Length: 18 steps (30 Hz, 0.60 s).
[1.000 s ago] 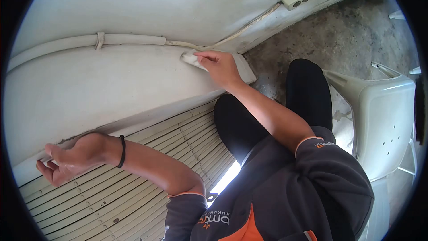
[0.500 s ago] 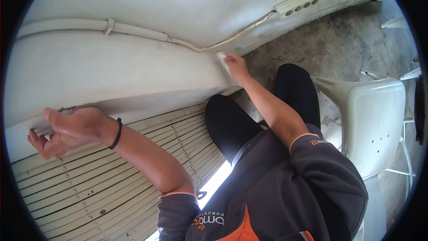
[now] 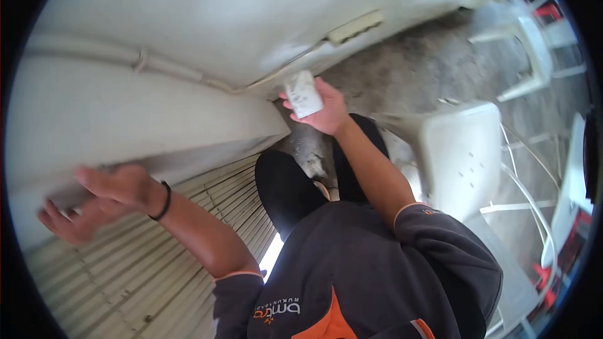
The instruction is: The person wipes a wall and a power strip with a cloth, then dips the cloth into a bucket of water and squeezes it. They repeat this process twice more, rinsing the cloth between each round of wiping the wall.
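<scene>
The pale wall (image 3: 207,12) spreads across the top left, and the white ledge (image 3: 157,110) juts out below it, its corner pointing toward the person's knees. Below the ledge are the cream slats (image 3: 151,276). The person's dark grey shirt (image 3: 352,251), with orange trim and a printed logo, fills the lower middle, above it the knees in black trousers (image 3: 286,182). Beyond them lies the stained grey floor (image 3: 408,63). The white plastic chair (image 3: 461,157) stands to the right of the knees, with more white furniture farther right, partly cut off by the dark rim of the view.

A white conduit (image 3: 81,47) runs along the wall just above the ledge, and its thinner cable leads to the socket strip (image 3: 356,27).

The two hands are well apart. The left hand (image 3: 103,201), blurred, is palm up near the front edge of the ledge, fingers loosely curled, with nothing visible in it; whether it touches the edge I cannot tell. The right hand (image 3: 326,110) grips the white pad (image 3: 304,95) between thumb and fingers, past the ledge's corner and over the floor. The pad's face carries faint marks, too blurred to read. A thin black band (image 3: 164,201) circles the left wrist.
</scene>
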Each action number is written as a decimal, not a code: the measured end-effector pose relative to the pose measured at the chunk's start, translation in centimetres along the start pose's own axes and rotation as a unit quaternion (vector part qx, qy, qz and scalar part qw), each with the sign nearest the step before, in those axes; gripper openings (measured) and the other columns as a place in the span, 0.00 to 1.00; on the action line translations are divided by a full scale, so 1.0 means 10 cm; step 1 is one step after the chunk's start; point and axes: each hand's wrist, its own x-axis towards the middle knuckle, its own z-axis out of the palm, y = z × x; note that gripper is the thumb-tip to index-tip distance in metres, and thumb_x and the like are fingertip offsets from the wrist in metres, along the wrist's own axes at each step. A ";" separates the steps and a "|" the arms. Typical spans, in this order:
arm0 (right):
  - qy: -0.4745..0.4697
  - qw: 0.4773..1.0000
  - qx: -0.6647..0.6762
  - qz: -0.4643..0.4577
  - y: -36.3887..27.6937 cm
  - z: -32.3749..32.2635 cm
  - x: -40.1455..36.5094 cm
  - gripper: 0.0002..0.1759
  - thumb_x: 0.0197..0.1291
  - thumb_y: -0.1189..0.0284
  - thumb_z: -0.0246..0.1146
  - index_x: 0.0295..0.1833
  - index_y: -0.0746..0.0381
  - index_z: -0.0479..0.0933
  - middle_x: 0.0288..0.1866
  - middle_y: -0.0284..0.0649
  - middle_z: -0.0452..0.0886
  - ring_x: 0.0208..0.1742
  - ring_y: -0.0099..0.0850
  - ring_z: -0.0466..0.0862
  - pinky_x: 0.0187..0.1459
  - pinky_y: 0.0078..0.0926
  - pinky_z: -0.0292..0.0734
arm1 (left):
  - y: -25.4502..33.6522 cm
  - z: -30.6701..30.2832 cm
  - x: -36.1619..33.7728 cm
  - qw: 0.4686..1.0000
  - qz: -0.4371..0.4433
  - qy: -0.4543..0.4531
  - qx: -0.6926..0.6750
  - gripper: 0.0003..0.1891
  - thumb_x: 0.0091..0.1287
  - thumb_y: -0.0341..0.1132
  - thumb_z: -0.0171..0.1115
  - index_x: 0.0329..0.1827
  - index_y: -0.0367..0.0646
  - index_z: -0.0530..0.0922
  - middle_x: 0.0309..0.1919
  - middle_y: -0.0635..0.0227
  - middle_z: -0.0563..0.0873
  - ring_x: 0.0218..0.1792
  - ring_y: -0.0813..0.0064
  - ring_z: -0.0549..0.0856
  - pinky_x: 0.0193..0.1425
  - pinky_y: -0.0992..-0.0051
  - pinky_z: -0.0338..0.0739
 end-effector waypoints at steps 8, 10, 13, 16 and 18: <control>0.156 0.980 -0.056 -0.113 -0.70 1.70 -1.23 0.27 0.72 0.54 0.56 0.69 0.57 0.70 0.61 0.40 0.80 0.57 0.38 0.83 0.52 0.37 0.76 | -0.07 -0.11 -0.12 0.988 -0.015 -0.097 0.122 0.36 0.71 0.46 0.59 0.71 0.31 0.54 0.74 0.46 0.49 0.73 0.46 0.51 0.76 0.44 0.50; 0.179 0.979 -0.016 -0.099 -0.95 2.10 -1.77 0.27 0.72 0.55 0.57 0.70 0.58 0.70 0.63 0.37 0.79 0.58 0.37 0.83 0.55 0.32 0.74 | 0.02 -0.19 -0.05 0.983 0.003 -0.143 0.116 0.39 0.73 0.47 0.59 0.74 0.31 0.51 0.75 0.44 0.48 0.74 0.44 0.50 0.77 0.45 0.49; 0.178 0.968 0.037 -0.173 -1.06 2.46 -2.46 0.28 0.72 0.55 0.57 0.70 0.62 0.69 0.61 0.42 0.79 0.56 0.41 0.83 0.60 0.36 0.74 | 0.36 -0.51 0.20 0.931 -0.064 -0.297 0.203 0.45 0.70 0.53 0.62 0.77 0.33 0.48 0.78 0.42 0.47 0.75 0.44 0.55 0.76 0.46 0.52; 0.206 0.952 0.036 -0.222 -1.11 2.81 -3.26 0.29 0.72 0.56 0.57 0.70 0.63 0.68 0.60 0.44 0.79 0.55 0.43 0.82 0.61 0.38 0.74 | 0.68 -0.79 0.48 0.825 -0.154 -0.468 0.277 0.49 0.66 0.54 0.65 0.78 0.36 0.47 0.80 0.44 0.45 0.75 0.45 0.58 0.74 0.48 0.55; 0.251 0.934 0.052 -0.250 -1.10 3.12 -3.84 0.29 0.72 0.56 0.57 0.70 0.64 0.68 0.60 0.44 0.79 0.56 0.43 0.82 0.60 0.37 0.75 | 0.77 -0.89 0.56 0.780 -0.166 -0.527 0.293 0.51 0.63 0.55 0.67 0.79 0.38 0.46 0.81 0.47 0.44 0.74 0.45 0.60 0.72 0.48 0.57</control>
